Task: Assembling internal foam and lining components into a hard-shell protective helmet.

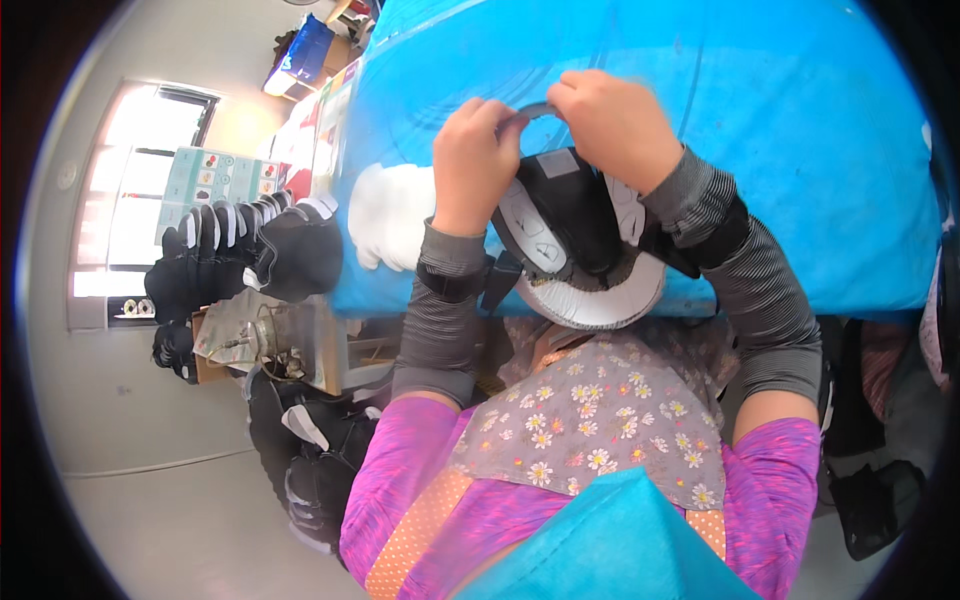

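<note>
A short dark grey strip [540, 110] arches between my two hands above the blue table. My left hand [475, 165] is closed on its left end, with the fingertips pinched together. My right hand [615, 125] pinches the other end, a little farther from me. Just below the hands, at the near table edge, lies a black padded piece [575, 215] with white side panels. A rounded white rim [600, 300] curves along its near side. My right wrist partly hides its right side. Whether the strip is joined to this piece I cannot tell.
A blue cover [780, 130] spreads over the table. Soft white pieces [390, 215] are heaped left of my left wrist. Several black padded pieces with pale edges [240, 245] stand in a row farther left, with more black pieces [310, 450] below. A dark bag-like thing [875, 505] is at lower right.
</note>
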`<state>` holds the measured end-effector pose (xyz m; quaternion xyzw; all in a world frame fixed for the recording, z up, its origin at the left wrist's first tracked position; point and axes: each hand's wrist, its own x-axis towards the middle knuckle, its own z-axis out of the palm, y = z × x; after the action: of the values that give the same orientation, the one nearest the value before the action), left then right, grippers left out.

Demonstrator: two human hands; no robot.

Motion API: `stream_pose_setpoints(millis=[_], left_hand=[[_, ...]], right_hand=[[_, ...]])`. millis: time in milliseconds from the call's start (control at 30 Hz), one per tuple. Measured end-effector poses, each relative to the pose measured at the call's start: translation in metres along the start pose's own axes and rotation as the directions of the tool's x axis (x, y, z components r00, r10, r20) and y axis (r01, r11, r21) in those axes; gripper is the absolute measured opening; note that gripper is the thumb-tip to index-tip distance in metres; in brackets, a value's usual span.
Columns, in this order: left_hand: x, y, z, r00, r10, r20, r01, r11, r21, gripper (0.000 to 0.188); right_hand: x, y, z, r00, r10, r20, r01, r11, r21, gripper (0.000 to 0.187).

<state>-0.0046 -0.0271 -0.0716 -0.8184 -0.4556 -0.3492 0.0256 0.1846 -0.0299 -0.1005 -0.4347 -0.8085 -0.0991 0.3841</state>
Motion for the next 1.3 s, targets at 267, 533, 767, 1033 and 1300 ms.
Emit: stream_pose_setpoints(millis=[267, 533, 767, 1033, 1300], left_hand=[[-0.013, 0.016, 0.010, 0.996, 0.058, -0.066, -0.066, 0.988, -0.139, 0.006], [0.027, 0.026, -0.016, 0.963, 0.069, -0.260, -0.099, 0.990, -0.103, 0.005], [0.063, 0.026, 0.016, 0.992, 0.120, -0.047, -0.128, 0.963, -0.237, 0.005], [0.063, -0.010, 0.046, 0.995, -0.017, 0.098, 0.024, 0.997, -0.074, 0.013], [0.061, -0.020, 0.071, 0.996, 0.055, -0.077, -0.061, 0.995, -0.081, 0.010]], right_hand=[[-0.004, -0.005, -0.018, 0.998, 0.040, 0.046, -0.042, 0.999, 0.024, 0.003], [0.038, -0.013, -0.049, 0.992, 0.072, -0.101, -0.072, 0.997, 0.005, 0.004], [0.023, 0.022, -0.059, 0.976, 0.216, 0.004, -0.214, 0.972, -0.101, 0.003], [0.024, 0.045, -0.018, 0.951, 0.288, 0.115, -0.276, 0.955, -0.109, 0.005], [0.026, 0.047, -0.020, 0.945, 0.304, 0.123, -0.291, 0.950, -0.111, 0.008]])
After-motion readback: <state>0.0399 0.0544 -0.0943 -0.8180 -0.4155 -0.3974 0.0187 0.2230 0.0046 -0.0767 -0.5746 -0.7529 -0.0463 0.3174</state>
